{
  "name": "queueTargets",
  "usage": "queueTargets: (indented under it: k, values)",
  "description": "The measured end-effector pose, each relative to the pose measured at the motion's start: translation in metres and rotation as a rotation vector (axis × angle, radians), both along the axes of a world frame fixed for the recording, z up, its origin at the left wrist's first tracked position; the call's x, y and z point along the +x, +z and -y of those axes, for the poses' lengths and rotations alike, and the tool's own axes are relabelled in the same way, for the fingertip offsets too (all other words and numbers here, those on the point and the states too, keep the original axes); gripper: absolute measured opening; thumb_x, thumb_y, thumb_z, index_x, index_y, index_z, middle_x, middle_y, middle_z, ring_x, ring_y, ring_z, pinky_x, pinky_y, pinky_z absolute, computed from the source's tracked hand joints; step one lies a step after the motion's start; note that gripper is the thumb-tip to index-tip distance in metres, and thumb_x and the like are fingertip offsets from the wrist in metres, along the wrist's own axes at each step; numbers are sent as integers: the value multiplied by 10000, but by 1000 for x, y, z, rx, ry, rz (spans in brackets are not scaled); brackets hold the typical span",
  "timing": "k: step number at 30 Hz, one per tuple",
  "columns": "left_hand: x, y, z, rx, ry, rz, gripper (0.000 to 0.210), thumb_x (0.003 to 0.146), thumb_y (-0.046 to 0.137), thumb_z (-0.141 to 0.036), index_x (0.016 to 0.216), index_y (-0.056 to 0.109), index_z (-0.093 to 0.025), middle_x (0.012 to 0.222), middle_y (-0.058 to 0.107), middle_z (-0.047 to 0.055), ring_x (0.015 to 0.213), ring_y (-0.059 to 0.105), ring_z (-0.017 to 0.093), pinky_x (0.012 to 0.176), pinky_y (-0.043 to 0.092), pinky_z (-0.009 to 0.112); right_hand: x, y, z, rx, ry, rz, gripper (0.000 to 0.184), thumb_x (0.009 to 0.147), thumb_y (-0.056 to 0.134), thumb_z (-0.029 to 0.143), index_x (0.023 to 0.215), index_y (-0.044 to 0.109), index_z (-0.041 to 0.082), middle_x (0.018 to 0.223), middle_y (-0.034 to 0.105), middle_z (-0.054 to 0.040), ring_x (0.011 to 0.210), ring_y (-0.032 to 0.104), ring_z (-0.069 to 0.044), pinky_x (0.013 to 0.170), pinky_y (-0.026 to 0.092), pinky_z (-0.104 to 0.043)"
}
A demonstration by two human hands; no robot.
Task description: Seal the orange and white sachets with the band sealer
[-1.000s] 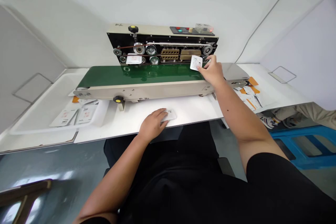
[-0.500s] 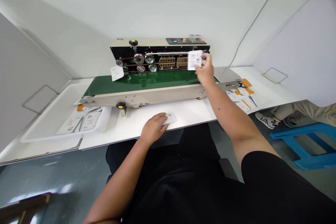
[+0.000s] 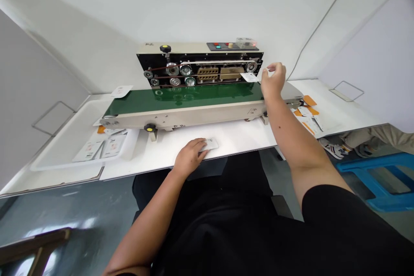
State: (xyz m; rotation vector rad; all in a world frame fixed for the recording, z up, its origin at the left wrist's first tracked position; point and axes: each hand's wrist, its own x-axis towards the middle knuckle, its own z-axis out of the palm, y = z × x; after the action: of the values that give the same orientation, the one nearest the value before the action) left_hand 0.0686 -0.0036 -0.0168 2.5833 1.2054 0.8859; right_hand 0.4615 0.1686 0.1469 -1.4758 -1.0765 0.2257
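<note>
A continuous band sealer with a green conveyor belt stands on the white table. One small white packet sits at its right end, its edge at the belts below the round wheel. Just right of that packet is my right hand, raised over the infeed end, fingers loosely bent and apart, holding nothing. My left hand rests at the table's front edge, thumb and fingers closed on a small white packet lying flat. Another packet lies at the belt's far left end, overhanging it.
A white tray on the left holds several packets with grey and orange sides. More packets lie in a loose pile right of the sealer. A blue stool stands on the floor at right, near another person's shoes.
My right hand has let go of its packet at the sealer's right end and drawn back to the right. The left packet has moved off the sealer, leftward along the belt.
</note>
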Motion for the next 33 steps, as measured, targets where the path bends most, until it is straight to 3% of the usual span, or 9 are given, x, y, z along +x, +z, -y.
queueTargets:
  k: [3,6,9,14,19,23,27,29,33]
  values:
    - [-2,1,0,22,-34,168,249,1060,594,-382,1143,753,-208,1255,764,125,1198,709,289,1071,590,476,-37,-22,55,211,-47,295,138,1007,589,312,1071,637,200,1101,647,-113,1066,635,-240,939,559,-409]
    - [-8,5,-2,-30,32,402,283,1072,564,-411,975,735,-209,1016,762,98,1002,725,241,932,608,396,-87,-55,119,76,382,452,223,985,637,386,1124,697,222,1036,698,-89,939,643,-233,903,555,-411]
    - [-14,6,-4,-281,196,654,358,1060,558,-499,881,668,-209,763,657,27,670,633,169,614,540,284,-132,-86,159,-220,803,384,440,922,730,427,1325,683,256,1137,739,-74,901,644,-213,836,554,-380]
    - [-15,5,-4,-535,193,852,392,1023,587,-599,933,620,-219,614,548,-37,494,494,128,488,406,243,-177,-116,167,-511,1042,-83,381,878,764,458,1163,734,206,1033,763,-83,860,672,-192,742,552,-330]
    - [-14,3,-4,-608,42,794,431,982,637,-636,1085,579,-221,712,678,-10,572,602,144,599,493,267,-200,-128,163,-452,964,-291,316,822,787,485,931,705,199,909,739,-53,715,637,-152,569,471,-261]
    - [-15,3,-5,-584,-94,732,452,958,711,-559,1210,554,-220,941,744,55,764,683,169,744,532,304,-171,-107,140,-271,793,-255,329,860,745,521,952,667,214,852,712,-26,650,654,-149,543,485,-257]
    - [-16,9,-4,-550,-84,680,447,980,699,-489,1310,546,-228,1031,721,69,853,686,184,777,523,315,-79,-45,83,40,153,-139,260,1029,539,366,1207,639,205,1011,722,-54,611,609,-95,523,448,-219]
    - [-16,11,-3,-540,-79,681,430,983,694,-476,1307,557,-228,1025,711,68,868,677,189,777,522,317,-33,-12,54,45,-102,-111,282,1050,437,201,1250,630,149,1047,718,-76,613,586,-69,525,419,-203]
    - [-17,10,-3,-517,-64,688,399,993,683,-458,1302,578,-229,1038,709,77,914,668,199,801,529,328,8,18,15,-138,-141,-169,187,952,510,40,1019,684,60,697,618,-30,522,502,-82,503,389,-216]
